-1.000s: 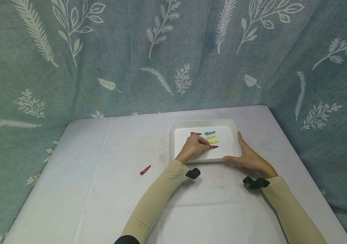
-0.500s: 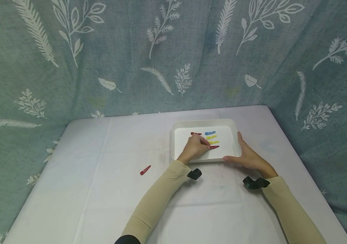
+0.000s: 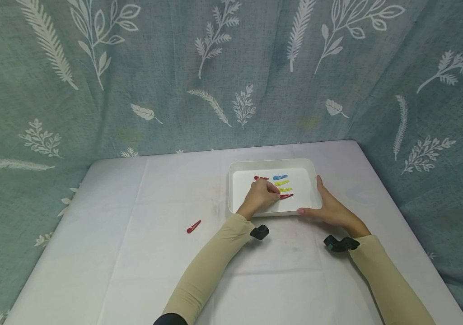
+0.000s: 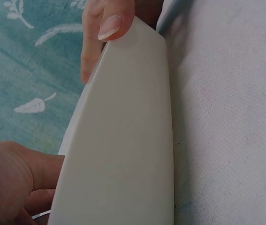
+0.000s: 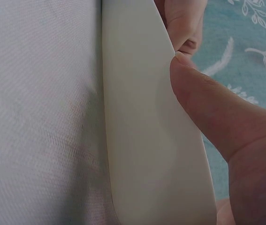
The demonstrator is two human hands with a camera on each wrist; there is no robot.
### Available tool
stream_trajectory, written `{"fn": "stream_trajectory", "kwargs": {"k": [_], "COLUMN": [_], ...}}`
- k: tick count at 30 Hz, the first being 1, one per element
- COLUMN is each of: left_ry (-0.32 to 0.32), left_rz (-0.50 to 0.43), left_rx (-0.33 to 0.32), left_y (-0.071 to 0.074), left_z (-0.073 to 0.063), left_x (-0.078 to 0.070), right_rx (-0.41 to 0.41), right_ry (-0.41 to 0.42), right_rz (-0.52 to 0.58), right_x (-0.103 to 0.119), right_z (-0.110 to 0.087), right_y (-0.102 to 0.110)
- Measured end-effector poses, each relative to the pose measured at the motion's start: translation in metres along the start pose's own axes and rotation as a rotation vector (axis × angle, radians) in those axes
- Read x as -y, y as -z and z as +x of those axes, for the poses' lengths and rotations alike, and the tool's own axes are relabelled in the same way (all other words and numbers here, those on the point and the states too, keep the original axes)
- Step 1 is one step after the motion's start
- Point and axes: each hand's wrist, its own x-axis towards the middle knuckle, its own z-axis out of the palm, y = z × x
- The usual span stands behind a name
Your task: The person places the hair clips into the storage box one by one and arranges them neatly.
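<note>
In the head view, a white rectangular tray (image 3: 302, 168) holds several snap hair clips. My left hand (image 3: 259, 197) reaches over its front wall and pinches the left end of a red hair clip (image 3: 287, 196) on the tray floor. Behind that clip lie two yellow hair clips (image 3: 282, 183) and a blue hair clip (image 3: 280, 177); another red hair clip (image 3: 261, 178) shows just beyond my knuckles. My right hand (image 3: 333, 211) holds the tray's right front corner. In the right wrist view, its thumb (image 5: 203, 93) presses the tray's front wall (image 5: 137, 117). The left palm hides part of the tray floor.
Outside the tray, a loose red hair clip (image 3: 194, 226) lies on the white cloth (image 3: 142, 271), left of my left forearm. A patterned green-blue curtain (image 3: 166, 99) hangs behind the table and along its sides.
My left hand has shifted slightly right with the red hair clip, then stayed nearly still. A bit of yellow beside the palm is now hidden. The right hand and tray have not moved.
</note>
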Motion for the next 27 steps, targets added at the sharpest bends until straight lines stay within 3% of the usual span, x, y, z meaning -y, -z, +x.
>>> {"fn": "stream_trajectory", "kwargs": {"k": [7, 16, 21, 27], "left_ry": [0.012, -0.031, -0.045, -0.052], "left_rz": [-0.019, -0.059, -0.096, -0.128], "left_rx": [-0.002, -0.02, -0.037, -0.061], "left_y": [0.001, 0.012, 0.027, 0.054], "left_z": [-0.001, -0.006, -0.012, -0.023], "left_x": [-0.001, -0.005, -0.005, -0.001], "right_rx": [-0.004, -0.002, 0.003, -0.006], "right_ry": [0.0, -0.002, -0.024, -0.038], "right_rz": [-0.01, -0.015, -0.024, -0.027], "right_x": [0.0, 0.0, 0.002, 0.001], "right_z": [0.0, 0.0, 0.0, 0.0], "right_y": [-0.001, -0.002, -0.001, 0.0]}}
